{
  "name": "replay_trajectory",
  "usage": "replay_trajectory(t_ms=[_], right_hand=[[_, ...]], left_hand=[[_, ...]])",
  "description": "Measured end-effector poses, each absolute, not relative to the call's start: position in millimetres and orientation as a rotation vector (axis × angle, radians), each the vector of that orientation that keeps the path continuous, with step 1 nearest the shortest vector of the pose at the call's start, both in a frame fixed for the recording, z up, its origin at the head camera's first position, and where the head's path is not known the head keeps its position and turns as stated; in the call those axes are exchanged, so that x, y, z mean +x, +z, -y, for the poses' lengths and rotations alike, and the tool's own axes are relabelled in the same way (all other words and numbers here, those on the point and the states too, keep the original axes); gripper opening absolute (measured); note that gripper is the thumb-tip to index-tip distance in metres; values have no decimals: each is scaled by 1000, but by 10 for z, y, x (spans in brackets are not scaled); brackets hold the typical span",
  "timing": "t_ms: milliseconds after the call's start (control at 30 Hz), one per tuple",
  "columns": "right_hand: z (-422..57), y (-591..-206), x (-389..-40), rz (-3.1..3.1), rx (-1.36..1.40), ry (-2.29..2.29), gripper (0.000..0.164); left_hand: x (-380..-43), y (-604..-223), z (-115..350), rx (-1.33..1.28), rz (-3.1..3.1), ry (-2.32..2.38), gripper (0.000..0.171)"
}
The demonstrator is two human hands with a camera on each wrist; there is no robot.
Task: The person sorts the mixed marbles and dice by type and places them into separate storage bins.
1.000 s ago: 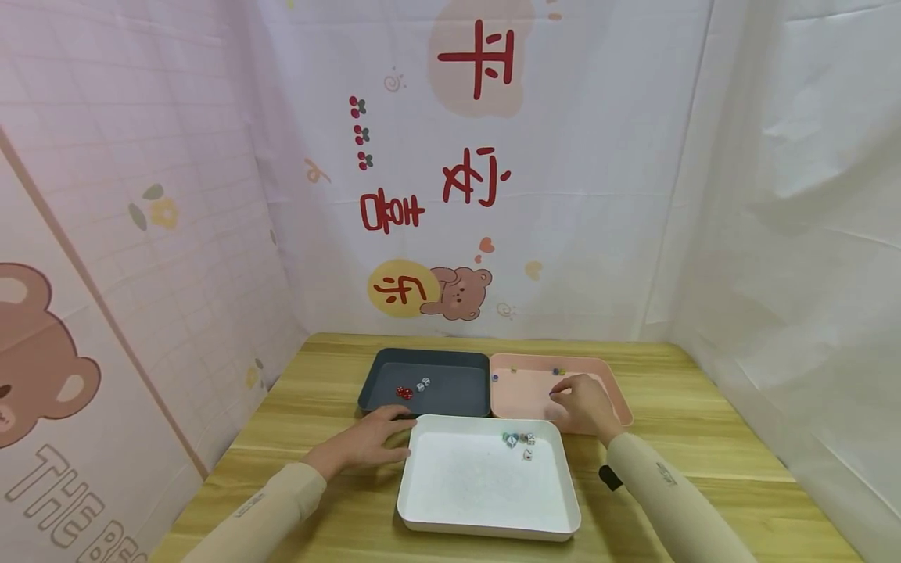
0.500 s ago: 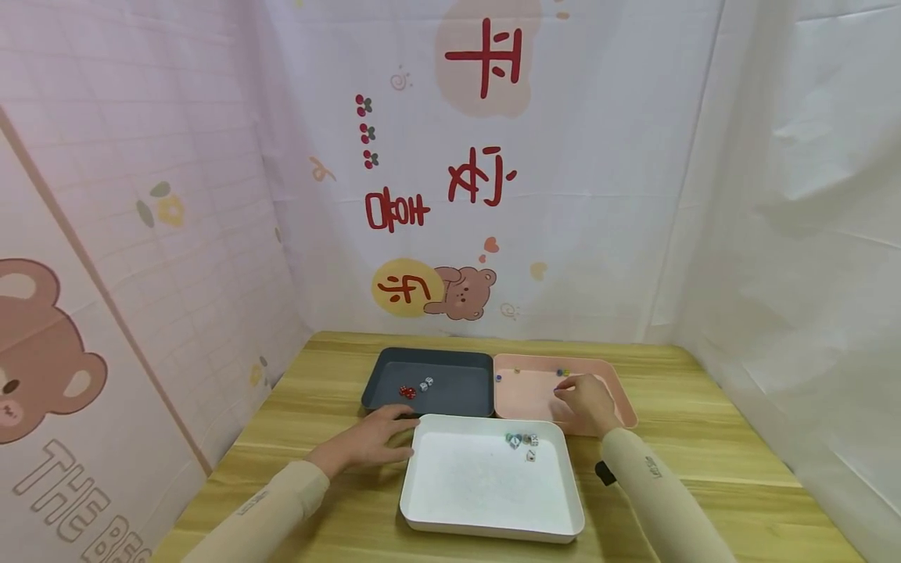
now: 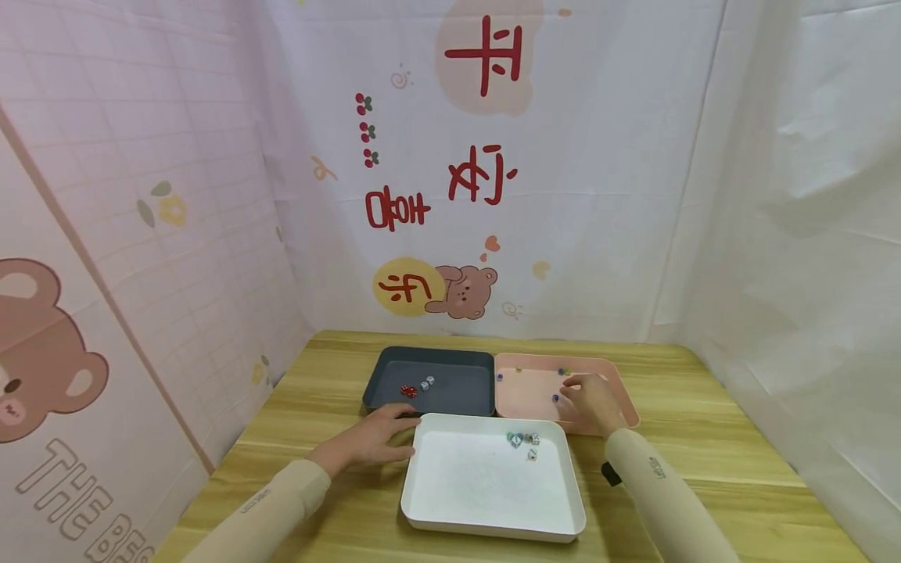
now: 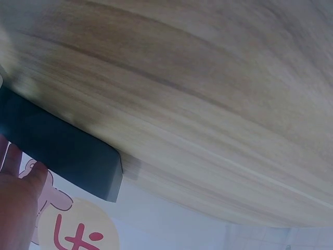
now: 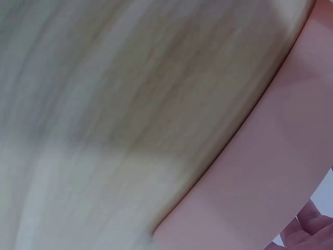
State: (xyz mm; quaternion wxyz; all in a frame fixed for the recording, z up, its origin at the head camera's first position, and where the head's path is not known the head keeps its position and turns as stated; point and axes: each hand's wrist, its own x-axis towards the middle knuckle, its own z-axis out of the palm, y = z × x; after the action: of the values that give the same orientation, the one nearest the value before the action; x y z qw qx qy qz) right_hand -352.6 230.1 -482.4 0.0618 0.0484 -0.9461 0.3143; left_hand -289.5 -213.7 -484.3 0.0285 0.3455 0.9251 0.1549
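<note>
In the head view my right hand [image 3: 593, 399] hovers over the pink tray [image 3: 521, 403]. Just off its fingertips lies a small blue die [image 3: 555, 398] on the tray floor, apart from the hand. Another blue die [image 3: 500, 378], a yellow die [image 3: 518, 369] and a blue-and-yellow pair sit farther back. My left hand [image 3: 369, 439] reaches the left edge of the white tray [image 3: 464, 477] with its fingers extended. Several clear or pale dice [image 3: 516, 440] cluster at that tray's back right, with a white die [image 3: 531, 455] in front of them.
Left of the pink tray stands a dark grey tray [image 3: 457, 391] with red dice [image 3: 409, 392] and white dice [image 3: 427, 384] in it. A black object [image 3: 611, 474] shows under the right sleeve. Printed cloth walls enclose the wooden table [image 3: 704, 453].
The blue die was at my right fingertips before; now it lies by itself in the pink tray. That hand has drawn slightly away from it. My left hand stays in place.
</note>
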Motion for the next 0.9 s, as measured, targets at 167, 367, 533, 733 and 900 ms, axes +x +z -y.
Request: replay_trajectory(t_ms=[167, 367, 533, 733, 900], right_hand=[[-2376, -4823, -3505, 2880, 144, 959, 26], [-2434, -4829, -3501, 2889, 181, 920, 30], [-2434, -4812, -3480, 2902, 206, 904, 32], [-2442, -4838, -3443, 2912, 284, 889, 31], [-2438, -4865, -3389, 2895, 422, 811, 37]], left_hand=[[-2898, -4860, 2147, 1096, -2861, 475, 59], [-2898, -4860, 2142, 1081, -2850, 502, 59], [-2900, -4861, 2145, 1074, -2852, 513, 60], [-2896, -4850, 2143, 1096, -2864, 484, 59], [-2890, -4811, 2126, 1071, -2841, 500, 59]])
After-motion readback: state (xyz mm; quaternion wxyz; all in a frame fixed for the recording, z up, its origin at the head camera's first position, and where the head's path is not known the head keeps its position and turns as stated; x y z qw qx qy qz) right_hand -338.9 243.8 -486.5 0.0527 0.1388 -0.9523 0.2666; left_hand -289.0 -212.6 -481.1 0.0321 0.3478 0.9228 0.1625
